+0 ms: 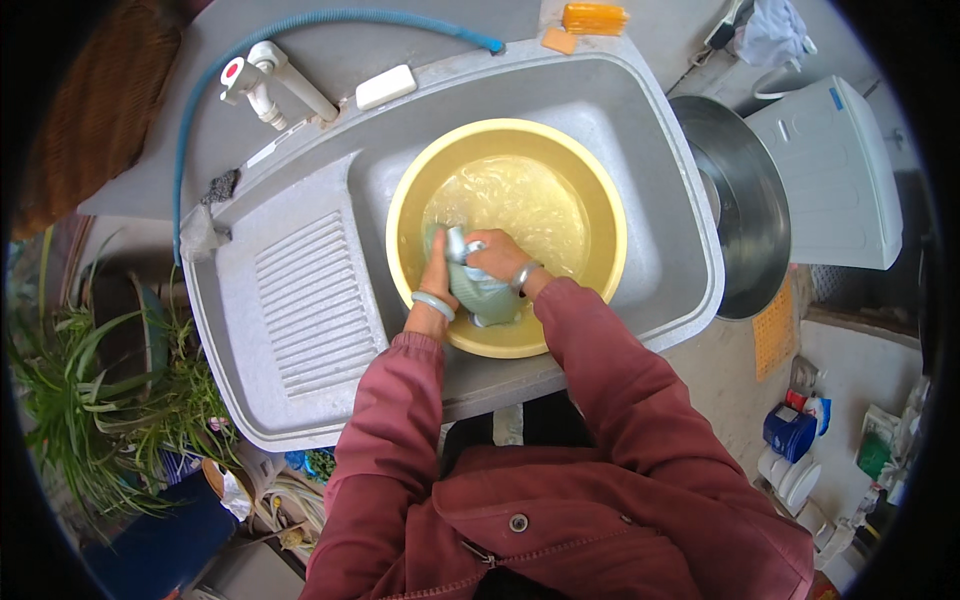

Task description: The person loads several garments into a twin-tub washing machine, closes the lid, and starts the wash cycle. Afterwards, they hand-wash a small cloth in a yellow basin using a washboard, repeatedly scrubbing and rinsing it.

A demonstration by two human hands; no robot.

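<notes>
A yellow plastic basin (506,127) with water (517,199) in it stands in the grey laundry sink (660,247). Over its near left part, my left hand (437,274) and my right hand (499,255) both grip a wet, pale green ribbed cloth (484,296). The left fingers point up along the cloth's left side. My right fingers are curled over a bunched, light blue and white part of it. The cloth's lower end hangs close to the basin's near wall. A pale bangle circles my left wrist, a silver one my right.
Left of the basin is the ribbed washboard (319,300). White soap (386,87), a plastic tap (259,82) and a blue hose (330,15) line the back. To the right stand a large metal bowl (742,217) and a white lidded appliance (825,172). Plants (97,390) grow at left.
</notes>
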